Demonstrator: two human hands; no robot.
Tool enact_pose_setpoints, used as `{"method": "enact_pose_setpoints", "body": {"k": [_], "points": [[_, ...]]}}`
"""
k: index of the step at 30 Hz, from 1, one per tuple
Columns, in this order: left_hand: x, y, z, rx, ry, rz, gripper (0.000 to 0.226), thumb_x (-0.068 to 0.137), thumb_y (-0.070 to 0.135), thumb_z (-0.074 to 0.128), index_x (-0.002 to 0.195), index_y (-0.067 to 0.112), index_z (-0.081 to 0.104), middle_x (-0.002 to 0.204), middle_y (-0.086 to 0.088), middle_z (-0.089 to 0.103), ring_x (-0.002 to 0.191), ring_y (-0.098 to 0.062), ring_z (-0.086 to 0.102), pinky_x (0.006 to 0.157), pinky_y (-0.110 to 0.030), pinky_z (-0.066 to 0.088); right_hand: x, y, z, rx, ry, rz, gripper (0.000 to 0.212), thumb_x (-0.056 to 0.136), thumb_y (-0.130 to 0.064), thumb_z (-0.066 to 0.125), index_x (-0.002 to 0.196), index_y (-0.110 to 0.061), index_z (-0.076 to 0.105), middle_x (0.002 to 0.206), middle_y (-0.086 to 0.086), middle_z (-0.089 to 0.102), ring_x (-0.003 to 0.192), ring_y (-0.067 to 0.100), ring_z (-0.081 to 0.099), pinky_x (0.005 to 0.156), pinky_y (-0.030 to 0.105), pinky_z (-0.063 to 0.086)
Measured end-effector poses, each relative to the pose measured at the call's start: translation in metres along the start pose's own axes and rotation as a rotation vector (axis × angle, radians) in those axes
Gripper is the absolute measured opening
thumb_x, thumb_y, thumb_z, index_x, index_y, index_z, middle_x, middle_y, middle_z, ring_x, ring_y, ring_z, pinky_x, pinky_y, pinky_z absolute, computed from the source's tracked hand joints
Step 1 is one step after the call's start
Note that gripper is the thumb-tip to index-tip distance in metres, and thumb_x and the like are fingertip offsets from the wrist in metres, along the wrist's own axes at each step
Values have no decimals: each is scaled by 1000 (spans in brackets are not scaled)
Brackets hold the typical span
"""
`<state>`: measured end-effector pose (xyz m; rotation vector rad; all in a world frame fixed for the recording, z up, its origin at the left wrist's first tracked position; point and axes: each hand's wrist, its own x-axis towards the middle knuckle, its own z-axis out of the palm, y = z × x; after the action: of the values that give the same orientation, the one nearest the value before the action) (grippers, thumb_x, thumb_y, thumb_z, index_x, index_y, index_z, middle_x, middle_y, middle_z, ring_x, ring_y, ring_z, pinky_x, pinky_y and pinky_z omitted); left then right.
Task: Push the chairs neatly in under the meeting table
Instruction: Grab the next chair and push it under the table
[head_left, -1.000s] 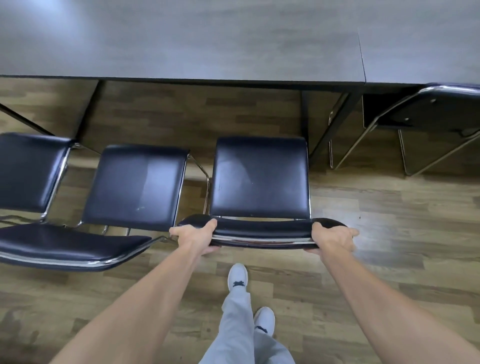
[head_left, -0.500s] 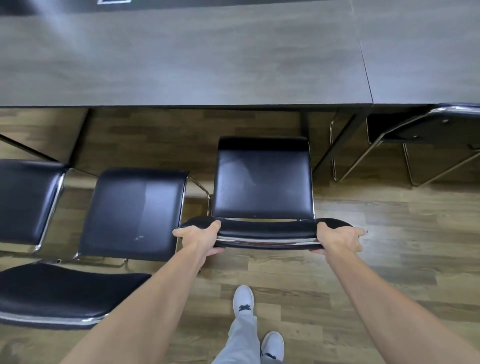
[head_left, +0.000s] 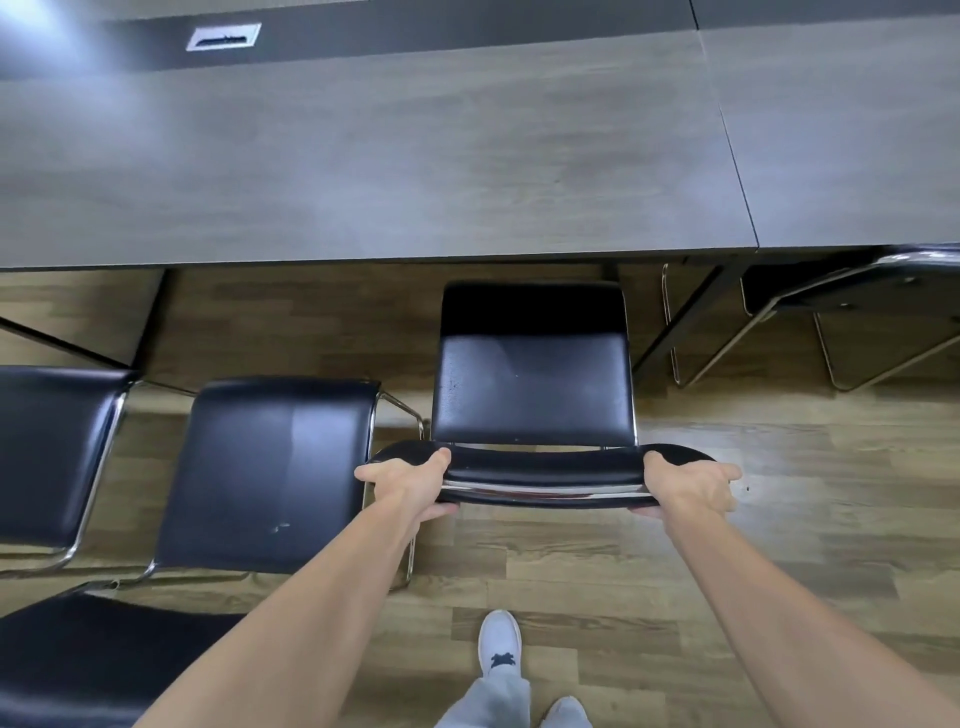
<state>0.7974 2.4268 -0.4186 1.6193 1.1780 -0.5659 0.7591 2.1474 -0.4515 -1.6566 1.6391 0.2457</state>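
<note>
A black chair (head_left: 532, 389) with a chrome frame stands straight in front of me, its seat front close to the edge of the grey meeting table (head_left: 363, 156) and in its shadow. My left hand (head_left: 408, 480) grips the left end of its backrest top. My right hand (head_left: 691, 486) grips the right end. Both thumbs lie over the black padding, and the fingers curl underneath.
Two more black chairs (head_left: 270, 467) (head_left: 49, 452) stand pulled out to the left, the nearer one's frame close to mine. A fourth chair (head_left: 852, 296) sits tucked under the table at the right. A dark table leg (head_left: 680, 317) slants between them. The floor is wood.
The chair has slid forward toward the table with both hands on its backrest, and I have stepped after it. More of the tabletop shows now.
</note>
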Motion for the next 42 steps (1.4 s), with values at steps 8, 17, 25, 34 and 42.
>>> {"method": "enact_pose_setpoints", "body": {"k": [8, 17, 25, 34, 42], "points": [[7, 26, 15, -12, 28, 8, 87, 84, 36, 76, 138, 16, 11, 145, -9, 45, 58, -30, 73, 83, -38, 60, 6, -31, 3, -7, 5, -20, 76, 63, -35, 76, 120, -16, 29, 109, 32, 48, 91, 40, 65, 69, 48, 59], [11, 66, 40, -36, 41, -6, 91, 84, 31, 77, 140, 19, 6, 145, -10, 43, 63, -34, 74, 78, -41, 62, 31, -77, -2, -86, -32, -54, 71, 80, -32, 72, 128, -2, 30, 120, 29, 54, 77, 31, 53, 58, 29, 46], [20, 93, 63, -62, 50, -23, 89, 83, 33, 78, 139, 12, 12, 138, -8, 43, 61, -34, 73, 86, -45, 59, 39, -117, -7, -110, -55, -69, 69, 87, -28, 70, 132, 0, 27, 131, 31, 43, 90, 31, 47, 69, 32, 38], [28, 116, 75, -63, 52, 6, 85, 82, 31, 79, 136, 11, 17, 130, -10, 45, 54, -32, 72, 81, -43, 61, 31, -148, -5, -99, -71, -70, 66, 80, -31, 72, 125, -12, 28, 122, 28, 40, 78, 41, 63, 74, 44, 58], [41, 155, 86, -18, 54, 38, 84, 85, 27, 77, 139, 5, 17, 117, 1, 34, 63, -31, 70, 75, -41, 61, 39, -182, 12, -44, -41, -63, 67, 74, -34, 75, 118, -14, 28, 112, 31, 44, 85, 45, 63, 65, 49, 59]]}}
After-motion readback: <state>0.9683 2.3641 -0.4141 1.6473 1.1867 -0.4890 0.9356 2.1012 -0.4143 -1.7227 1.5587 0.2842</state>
